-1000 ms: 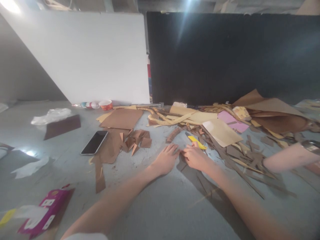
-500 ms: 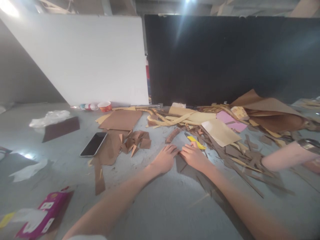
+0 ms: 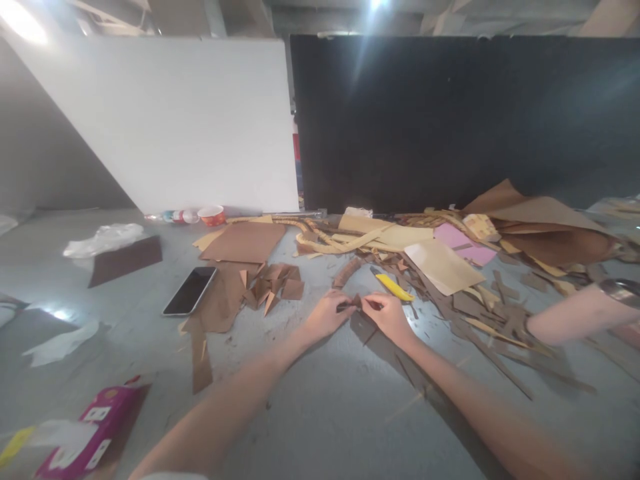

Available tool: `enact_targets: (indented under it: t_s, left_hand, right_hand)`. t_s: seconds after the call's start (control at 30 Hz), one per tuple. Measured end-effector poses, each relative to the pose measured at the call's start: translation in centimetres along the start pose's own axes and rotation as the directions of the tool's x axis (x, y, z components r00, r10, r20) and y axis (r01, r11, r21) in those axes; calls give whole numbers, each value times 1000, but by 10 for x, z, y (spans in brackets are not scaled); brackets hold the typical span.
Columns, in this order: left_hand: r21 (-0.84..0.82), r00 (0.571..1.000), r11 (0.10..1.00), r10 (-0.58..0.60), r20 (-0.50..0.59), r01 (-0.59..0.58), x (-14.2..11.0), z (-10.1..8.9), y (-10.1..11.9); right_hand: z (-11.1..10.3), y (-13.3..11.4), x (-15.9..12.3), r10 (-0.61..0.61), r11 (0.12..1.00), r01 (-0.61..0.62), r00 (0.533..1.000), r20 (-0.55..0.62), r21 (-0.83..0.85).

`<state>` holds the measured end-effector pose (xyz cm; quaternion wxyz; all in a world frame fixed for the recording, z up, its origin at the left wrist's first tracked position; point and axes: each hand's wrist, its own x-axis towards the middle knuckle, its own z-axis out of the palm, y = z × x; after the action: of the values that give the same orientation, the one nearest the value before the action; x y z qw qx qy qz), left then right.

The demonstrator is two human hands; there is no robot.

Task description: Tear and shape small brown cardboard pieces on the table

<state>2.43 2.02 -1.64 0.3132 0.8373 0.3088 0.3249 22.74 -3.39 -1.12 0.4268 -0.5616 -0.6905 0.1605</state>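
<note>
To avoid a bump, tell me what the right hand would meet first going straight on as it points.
Likely the small brown piece it touches, then the left hand; exact depth is unclear.

A white partition panel stands across the upper left and centre of the frame, and a black partition panel covers the upper right, a narrow gap between them. A dark grey wall slants in at the left edge. Ceiling beams cross the top, with a bright lamp in the upper left corner and a smaller light at top centre. The lower half is scuffed grey tabletop.
</note>
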Motion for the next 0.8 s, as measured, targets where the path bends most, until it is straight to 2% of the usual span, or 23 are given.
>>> enact_targets:
  t_s: [0.1,0.2,0.33,0.5,0.8]
  left_hand:
    - [-69,996,994,-90,-4,89,1,-2,1]
    - [-117,993,986,-120,1,120,2,-2,3]
    - [-184,988,971,-154,12,154,1,-2,4]
    - [-245,986,958,-163,-32,150,-1,-3,4]
    - [-246,978,953,-198,-58,179,-1,-2,3]
  right_hand:
    - [0,-4,-2,76,981,-75,997,5,180]
    - [-1,-5,-3,92,971,-93,996,15,219]
    - [-3,-7,-4,84,966,-93,995,48,241]
    - [-5,-12,-3,61,973,-88,990,128,212]
    - [-4,-8,0,1,988,-29,983,182,148]
